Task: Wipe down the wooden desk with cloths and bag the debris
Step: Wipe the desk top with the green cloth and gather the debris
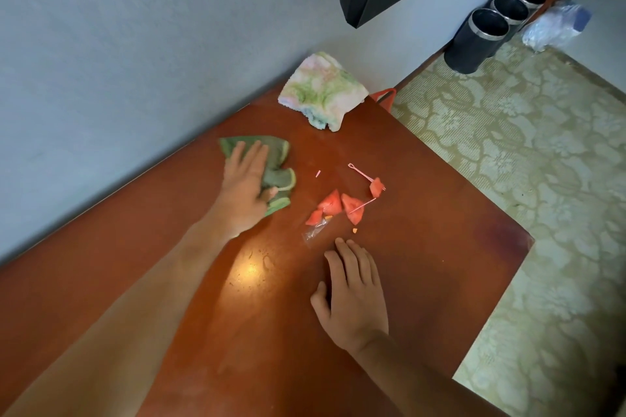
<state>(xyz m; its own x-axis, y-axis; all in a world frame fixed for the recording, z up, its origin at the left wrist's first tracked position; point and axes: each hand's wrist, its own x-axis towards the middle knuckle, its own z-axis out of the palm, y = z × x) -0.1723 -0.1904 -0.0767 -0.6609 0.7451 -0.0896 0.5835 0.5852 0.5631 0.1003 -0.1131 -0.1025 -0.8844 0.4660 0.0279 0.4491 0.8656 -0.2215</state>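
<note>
Fingers: left hand (245, 179) flat on green cloth (271, 166); right hand (352, 294) flat, empty.
Advice: sweep fruit scraps (335, 206) together on desk (423, 247) before bagging.

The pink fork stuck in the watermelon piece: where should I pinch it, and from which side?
Pinch the pink fork at its bare looped end, coming from above on the wall side. It lies flat, its prong end buried in the watermelon piece, so that end is probably sticky.

Pale blue-grey wall (118, 44) behind; floral-patterned floor covering (528, 152) at right, carrying three dark cylindrical containers (481, 37) in a row.
</note>
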